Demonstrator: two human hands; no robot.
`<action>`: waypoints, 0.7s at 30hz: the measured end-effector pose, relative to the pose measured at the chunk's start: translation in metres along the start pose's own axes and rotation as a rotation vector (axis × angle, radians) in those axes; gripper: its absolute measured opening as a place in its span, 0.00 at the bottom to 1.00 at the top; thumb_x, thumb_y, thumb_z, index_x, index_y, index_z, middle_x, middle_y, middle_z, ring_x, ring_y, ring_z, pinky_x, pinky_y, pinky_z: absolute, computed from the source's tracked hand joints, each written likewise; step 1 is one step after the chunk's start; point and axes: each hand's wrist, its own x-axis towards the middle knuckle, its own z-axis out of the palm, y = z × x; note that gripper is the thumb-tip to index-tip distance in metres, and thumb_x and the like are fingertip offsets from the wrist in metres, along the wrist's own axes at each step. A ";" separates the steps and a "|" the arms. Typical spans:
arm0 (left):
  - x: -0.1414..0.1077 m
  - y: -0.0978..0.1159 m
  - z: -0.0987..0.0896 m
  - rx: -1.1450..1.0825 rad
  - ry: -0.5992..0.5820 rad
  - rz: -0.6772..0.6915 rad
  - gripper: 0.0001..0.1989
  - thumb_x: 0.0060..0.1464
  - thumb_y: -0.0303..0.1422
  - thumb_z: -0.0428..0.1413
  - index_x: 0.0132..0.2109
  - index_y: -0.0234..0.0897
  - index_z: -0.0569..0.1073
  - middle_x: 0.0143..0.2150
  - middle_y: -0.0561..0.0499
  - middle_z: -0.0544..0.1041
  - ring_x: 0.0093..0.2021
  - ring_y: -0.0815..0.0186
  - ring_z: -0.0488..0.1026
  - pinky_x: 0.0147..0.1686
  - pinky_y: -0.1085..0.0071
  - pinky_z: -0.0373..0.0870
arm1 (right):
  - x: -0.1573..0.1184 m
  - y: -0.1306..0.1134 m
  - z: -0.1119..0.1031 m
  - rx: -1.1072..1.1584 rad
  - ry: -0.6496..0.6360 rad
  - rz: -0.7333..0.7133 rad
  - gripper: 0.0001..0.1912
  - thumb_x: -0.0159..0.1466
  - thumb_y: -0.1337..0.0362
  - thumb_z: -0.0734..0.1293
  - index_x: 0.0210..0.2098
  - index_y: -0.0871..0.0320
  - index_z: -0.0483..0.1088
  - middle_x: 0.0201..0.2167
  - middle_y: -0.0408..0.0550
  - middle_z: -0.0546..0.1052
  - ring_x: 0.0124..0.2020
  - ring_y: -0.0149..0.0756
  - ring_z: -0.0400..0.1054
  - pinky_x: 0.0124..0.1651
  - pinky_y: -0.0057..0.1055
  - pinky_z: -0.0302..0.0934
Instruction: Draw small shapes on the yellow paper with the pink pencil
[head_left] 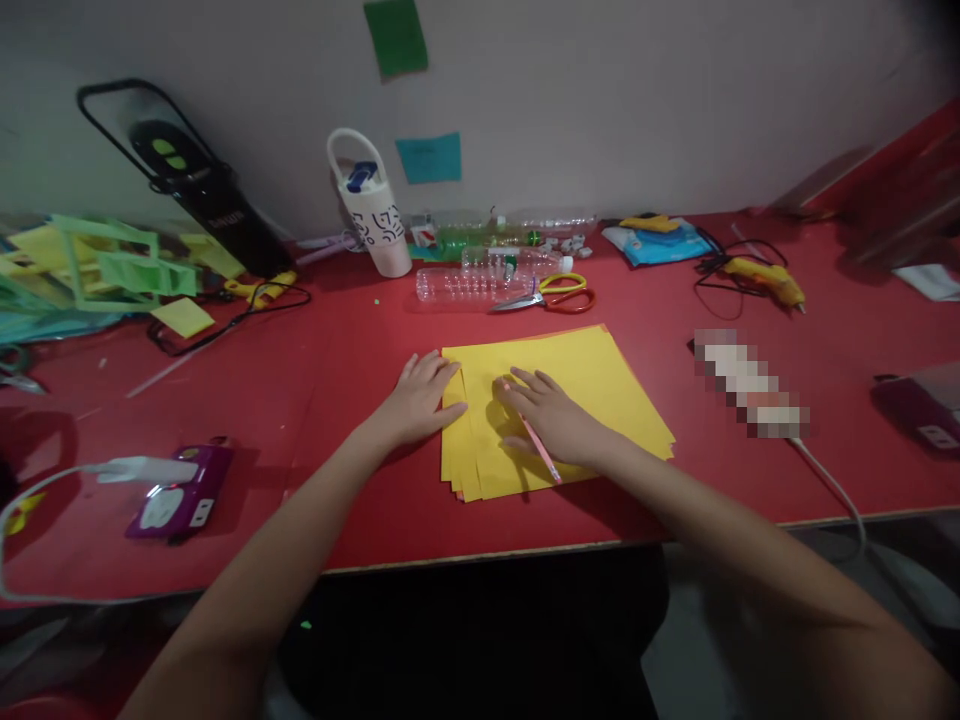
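Forearms (720, 520): nearest the camera, both reaching in over the front edge of the red table (390, 520), a dark lap (465, 640) below it
Left hand (427, 400): open, fingers spread, resting at the left side of the yellow sheets (577, 370)
Right hand (551, 415): pink pencil (541, 448) held between the fingers, over the middle of the stack
Yellow sheets: near the middle of the table's front edge, corners uneven, some orange showing at the back
Behind the stack: scissors (540, 298) just beyond it, then clear bottles (457, 285) on their sides, blocking the way to the table's back edge
Back edge: upright white tumbler (381, 235), and left of it a tilted black flask (225, 215)
Back left corner side: yellow and green paper frames (131, 265), a yellow glue gun (266, 290) near them
Back right corner side: blue packet (660, 243), a second glue gun (765, 280) with a black cord
Front edge, left: purple box (187, 490) with a white plug (150, 470)
Right of the stack: pixelated object (750, 385), its white cable (832, 485) trailing over the front edge
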 end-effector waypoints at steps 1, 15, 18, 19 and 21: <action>0.002 0.001 -0.001 0.011 0.007 0.010 0.31 0.62 0.47 0.48 0.66 0.34 0.61 0.67 0.37 0.63 0.71 0.47 0.52 0.70 0.48 0.41 | 0.000 0.000 0.001 0.010 -0.031 -0.019 0.29 0.66 0.54 0.67 0.62 0.62 0.64 0.66 0.63 0.65 0.70 0.57 0.52 0.68 0.58 0.50; 0.028 0.001 0.007 -0.263 0.062 0.072 0.21 0.57 0.39 0.55 0.57 0.39 0.73 0.64 0.41 0.65 0.66 0.47 0.60 0.66 0.47 0.55 | 0.041 0.004 -0.031 0.674 0.217 0.333 0.17 0.70 0.58 0.57 0.38 0.58 0.75 0.31 0.49 0.77 0.32 0.36 0.72 0.36 0.33 0.66; 0.025 -0.002 0.013 -0.305 0.096 0.085 0.19 0.55 0.38 0.58 0.53 0.40 0.74 0.64 0.42 0.65 0.67 0.48 0.59 0.68 0.46 0.51 | 0.056 0.011 -0.022 1.045 0.263 0.456 0.13 0.65 0.62 0.58 0.35 0.58 0.73 0.20 0.41 0.71 0.20 0.30 0.64 0.26 0.28 0.61; 0.024 -0.003 0.014 -0.321 0.098 0.089 0.19 0.54 0.39 0.59 0.53 0.39 0.74 0.64 0.42 0.65 0.67 0.48 0.59 0.69 0.46 0.50 | 0.060 0.014 -0.016 1.149 0.274 0.484 0.10 0.63 0.64 0.59 0.36 0.57 0.72 0.19 0.40 0.70 0.19 0.30 0.63 0.25 0.28 0.61; 0.024 -0.004 0.014 -0.355 0.090 0.089 0.22 0.53 0.41 0.60 0.54 0.38 0.73 0.64 0.40 0.65 0.67 0.47 0.58 0.69 0.46 0.50 | 0.063 0.020 -0.001 1.278 0.295 0.503 0.06 0.60 0.66 0.61 0.33 0.57 0.70 0.19 0.39 0.70 0.19 0.29 0.64 0.25 0.27 0.61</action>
